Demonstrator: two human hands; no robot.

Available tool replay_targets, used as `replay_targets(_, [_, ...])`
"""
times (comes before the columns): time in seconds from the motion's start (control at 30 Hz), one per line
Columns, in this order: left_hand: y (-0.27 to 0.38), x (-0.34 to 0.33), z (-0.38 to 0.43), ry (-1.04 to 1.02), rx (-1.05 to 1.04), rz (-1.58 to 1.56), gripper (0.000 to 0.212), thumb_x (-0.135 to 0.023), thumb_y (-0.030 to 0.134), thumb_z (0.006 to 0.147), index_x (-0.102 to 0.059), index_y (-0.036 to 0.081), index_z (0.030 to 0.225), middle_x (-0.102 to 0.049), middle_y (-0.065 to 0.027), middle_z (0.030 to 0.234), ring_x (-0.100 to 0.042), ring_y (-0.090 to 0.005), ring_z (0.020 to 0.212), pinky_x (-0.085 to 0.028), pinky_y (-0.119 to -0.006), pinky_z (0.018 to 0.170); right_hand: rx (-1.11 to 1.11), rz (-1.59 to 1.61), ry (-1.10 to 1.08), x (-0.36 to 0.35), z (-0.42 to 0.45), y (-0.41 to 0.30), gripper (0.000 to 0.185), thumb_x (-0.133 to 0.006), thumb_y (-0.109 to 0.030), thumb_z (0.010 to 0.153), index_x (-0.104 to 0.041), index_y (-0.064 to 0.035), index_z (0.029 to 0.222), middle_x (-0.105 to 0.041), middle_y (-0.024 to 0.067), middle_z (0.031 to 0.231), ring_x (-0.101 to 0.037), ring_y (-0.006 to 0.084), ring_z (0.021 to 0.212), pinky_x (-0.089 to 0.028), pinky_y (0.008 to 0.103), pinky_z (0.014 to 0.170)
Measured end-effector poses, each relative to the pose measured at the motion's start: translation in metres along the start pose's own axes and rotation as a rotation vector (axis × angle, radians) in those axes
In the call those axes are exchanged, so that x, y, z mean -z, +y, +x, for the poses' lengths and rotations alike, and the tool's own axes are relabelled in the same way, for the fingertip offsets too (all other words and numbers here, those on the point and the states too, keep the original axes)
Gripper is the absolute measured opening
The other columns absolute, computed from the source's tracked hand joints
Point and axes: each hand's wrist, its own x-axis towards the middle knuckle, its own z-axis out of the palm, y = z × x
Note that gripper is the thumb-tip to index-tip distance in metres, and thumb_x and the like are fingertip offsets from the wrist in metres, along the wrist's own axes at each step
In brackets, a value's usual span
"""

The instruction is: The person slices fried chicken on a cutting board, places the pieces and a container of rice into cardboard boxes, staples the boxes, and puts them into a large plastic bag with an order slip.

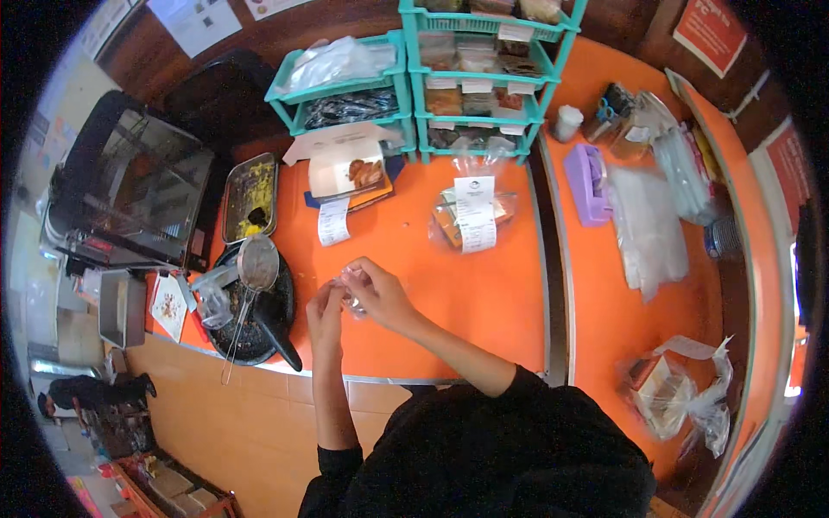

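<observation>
Over the orange tabletop (466, 311), my left hand (325, 317) and my right hand (377, 291) meet at the fingertips. Between them they pinch a small clear plastic bag (355, 307); its contents are too small to tell. To the left of my hands is a black stone mortar (223, 337) with its pestle (278, 330). A wire strainer (258, 265) lies across the mortar. Beyond my hands sits an open takeaway box (330, 175) with pieces of food inside, and a printed receipt (333, 223) lies at its front.
A tied plastic bag (447, 223) with a receipt on it sits at the back right. Teal racks (414, 97) hold packets behind. A metal tray (274, 194) with yellow remains stands left. On the right counter are a purple tape dispenser (588, 188) and another bagged box (667, 388).
</observation>
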Motion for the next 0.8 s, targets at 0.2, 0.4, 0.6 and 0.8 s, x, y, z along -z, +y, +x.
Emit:
replay_targets(0.2, [-0.022, -0.046, 0.015, -0.173, 0.193, -0.414, 0.024, -0.057, 0.019, 0.083, -0.063, -0.001, 0.094, -0.062, -0.0040, 0.084, -0.055, -0.0117, 0.079, -0.040, -0.026, 0.075, 0.170, -0.440, -0.022, 0.059, 0.001, 0.016, 0.020, -0.053, -0.025, 0.089, -0.053, -0.0054, 0.095, -0.059, 0.0178, 0.084, -0.057, 0.0305, 0.083, -0.046, 0.0422, 0.068])
replay_targets(0.4, [-0.005, -0.064, 0.025, -0.210, 0.121, -0.296, 0.029, -0.058, 0.021, 0.083, -0.062, 0.000, 0.102, -0.062, -0.0039, 0.086, -0.058, -0.0117, 0.079, -0.045, -0.026, 0.065, 0.184, -0.185, 0.818, 0.256, 0.060, 0.022, 0.022, -0.057, -0.021, 0.078, -0.065, -0.0010, 0.076, -0.064, 0.0103, 0.086, -0.060, 0.0210, 0.074, -0.046, 0.0327, 0.072])
replay_targets(0.6, [0.003, -0.079, 0.048, -0.284, 0.097, -0.215, 0.038, -0.057, 0.020, 0.082, -0.057, 0.000, 0.114, -0.062, -0.0050, 0.090, -0.059, -0.0130, 0.080, -0.046, -0.025, 0.066, -0.312, 0.301, 0.109, 0.276, 0.134, 0.045, 0.038, -0.051, -0.038, 0.081, -0.063, -0.0047, 0.094, -0.064, 0.0066, 0.087, -0.060, 0.0187, 0.073, -0.048, 0.0320, 0.067])
replay_targets(0.8, [-0.010, -0.081, 0.069, -0.332, 0.083, -0.184, 0.039, -0.057, 0.020, 0.081, -0.056, -0.001, 0.115, -0.063, -0.0062, 0.094, -0.059, -0.0137, 0.087, -0.044, -0.026, 0.080, -0.279, 0.154, 0.245, 0.255, 0.088, 0.059, 0.036, -0.049, -0.037, 0.091, -0.059, -0.0045, 0.104, -0.062, 0.0073, 0.095, -0.060, 0.0190, 0.080, -0.050, 0.0345, 0.071])
